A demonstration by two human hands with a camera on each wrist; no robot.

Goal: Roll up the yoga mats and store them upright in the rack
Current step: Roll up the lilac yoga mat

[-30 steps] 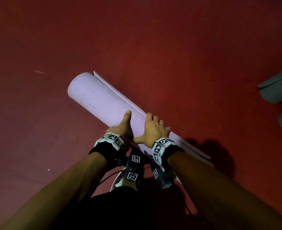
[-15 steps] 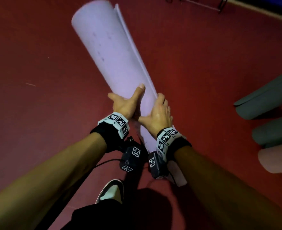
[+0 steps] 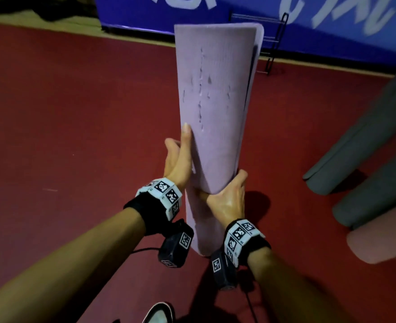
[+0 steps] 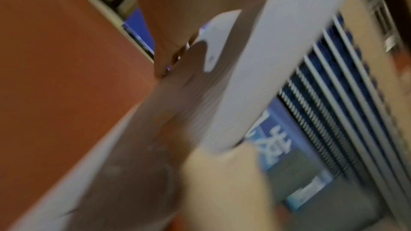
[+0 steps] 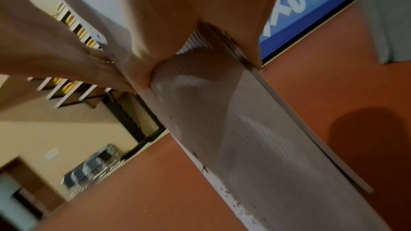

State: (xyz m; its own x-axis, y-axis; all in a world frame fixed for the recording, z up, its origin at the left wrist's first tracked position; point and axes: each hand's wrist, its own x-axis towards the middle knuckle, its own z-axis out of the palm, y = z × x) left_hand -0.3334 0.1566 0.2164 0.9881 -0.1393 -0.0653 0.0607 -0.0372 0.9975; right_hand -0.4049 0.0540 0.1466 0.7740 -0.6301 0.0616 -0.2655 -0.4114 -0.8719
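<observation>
A rolled lilac yoga mat (image 3: 214,96) stands nearly upright in front of me, lifted off the red floor. My left hand (image 3: 179,159) grips its left side, thumb lying up along the roll. My right hand (image 3: 227,197) wraps round it lower down, from the right. Both wrist views are blurred: the mat (image 4: 244,76) runs diagonally past my left hand, and the roll (image 5: 255,138) fills the right wrist view below my right hand. A thin black wire rack (image 3: 273,40) stands on the floor behind the mat's top, against a blue banner.
Two rolled grey mats (image 3: 364,141) and a rolled pink mat (image 3: 383,243) lie on the red floor (image 3: 75,124) at the right. A blue banner (image 3: 332,22) with white lettering runs along the back. My shoe (image 3: 157,314) shows at the bottom.
The mat went from lying on the floor under both hands to being lifted and tipped nearly upright. My view rose, bringing the rack and banner into sight.
</observation>
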